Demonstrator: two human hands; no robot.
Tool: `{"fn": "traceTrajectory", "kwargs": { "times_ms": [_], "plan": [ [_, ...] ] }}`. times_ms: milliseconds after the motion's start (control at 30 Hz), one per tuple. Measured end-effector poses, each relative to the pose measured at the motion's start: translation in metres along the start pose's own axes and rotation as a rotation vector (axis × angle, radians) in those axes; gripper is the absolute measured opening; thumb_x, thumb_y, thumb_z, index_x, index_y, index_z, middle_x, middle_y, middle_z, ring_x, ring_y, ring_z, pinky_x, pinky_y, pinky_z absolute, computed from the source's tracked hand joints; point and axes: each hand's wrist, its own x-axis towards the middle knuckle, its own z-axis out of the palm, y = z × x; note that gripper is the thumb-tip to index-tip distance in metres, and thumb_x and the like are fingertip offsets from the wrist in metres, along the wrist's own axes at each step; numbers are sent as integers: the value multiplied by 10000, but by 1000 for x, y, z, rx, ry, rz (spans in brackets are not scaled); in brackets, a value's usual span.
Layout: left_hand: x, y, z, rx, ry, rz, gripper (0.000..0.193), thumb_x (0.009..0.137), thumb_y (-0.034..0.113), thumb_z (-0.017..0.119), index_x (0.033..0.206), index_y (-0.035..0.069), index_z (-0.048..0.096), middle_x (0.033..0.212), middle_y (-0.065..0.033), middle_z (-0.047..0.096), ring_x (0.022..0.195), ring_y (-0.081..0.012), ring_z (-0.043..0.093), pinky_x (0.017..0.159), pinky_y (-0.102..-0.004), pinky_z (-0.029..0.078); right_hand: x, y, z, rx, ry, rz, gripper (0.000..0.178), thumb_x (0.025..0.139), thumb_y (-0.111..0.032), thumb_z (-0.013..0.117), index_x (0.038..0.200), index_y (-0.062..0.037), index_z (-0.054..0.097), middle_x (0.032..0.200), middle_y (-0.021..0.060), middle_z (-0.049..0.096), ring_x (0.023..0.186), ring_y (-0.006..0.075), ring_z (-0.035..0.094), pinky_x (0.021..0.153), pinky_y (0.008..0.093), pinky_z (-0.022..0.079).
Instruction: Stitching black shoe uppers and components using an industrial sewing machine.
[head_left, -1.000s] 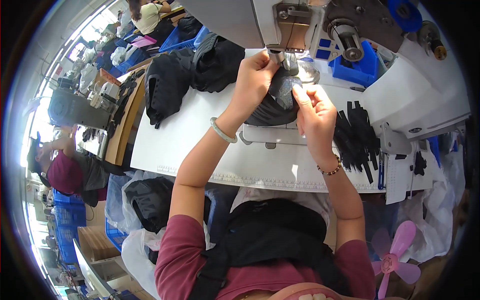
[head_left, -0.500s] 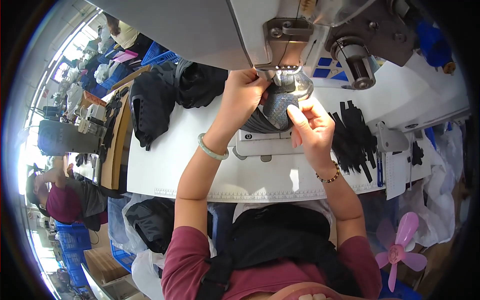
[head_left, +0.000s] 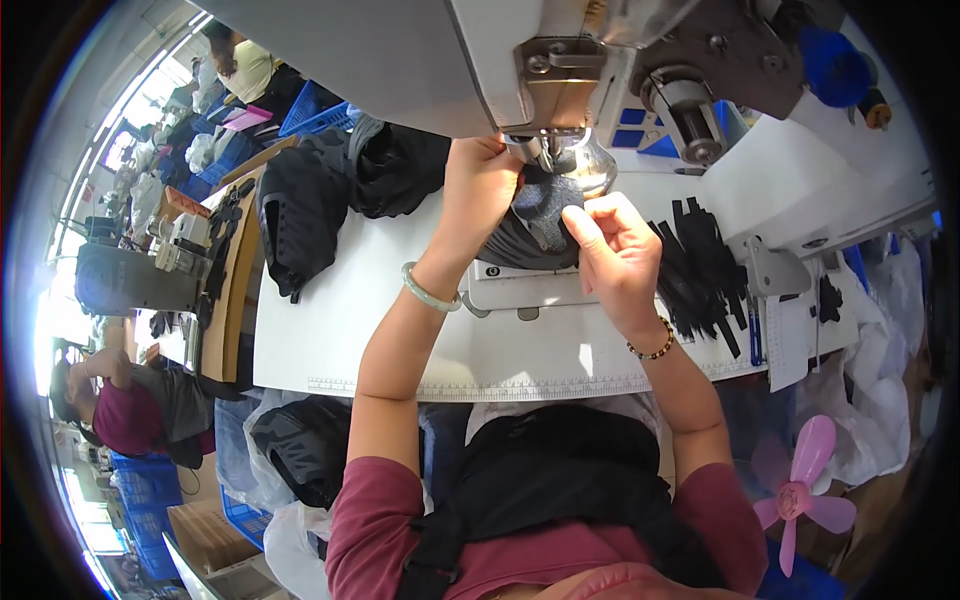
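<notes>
Pinching the dark fabric piece (head_left: 530, 245) below the sewing machine's head (head_left: 560, 90): the right hand (head_left: 620, 245), fingers narrow at its right edge; the left hand (head_left: 480, 188) at its left (tips hidden, can't tell that grip)!

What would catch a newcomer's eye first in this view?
Probably the big white sewing machine looming at the top, with the left hand and right hand holding a dark piece beneath it. Then the bright pink fan at lower right, and the black strips heaped on the white table, right of the hands.
</notes>
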Motion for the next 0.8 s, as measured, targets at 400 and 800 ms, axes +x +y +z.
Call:
{"fn": "traceTrajectory", "kwargs": {
  "times_ms": [400, 800],
  "plan": [
    [-45, 12, -1, 420, 166, 202, 350, 937, 213, 486, 658, 5, 453, 609, 36, 393, 586, -30, 318, 504, -201, 267, -49, 0, -75, -869, 0, -98, 101, 819, -49, 594, 904, -6, 630, 855, 104, 603, 650, 175, 582, 563, 257, 456],
    [-34, 13, 6, -74, 89, -152, 166, 846, 116, 588, 739, -10, 602, 683, 41, 538, 611, -23, 426, 552, -157, 330, 38, 13, -151, -1249, -329, 124, 94, 762, -68, 616, 807, 14, 602, 852, 148, 617, 796, 296, 591, 730, 362, 468]
  ]
}}
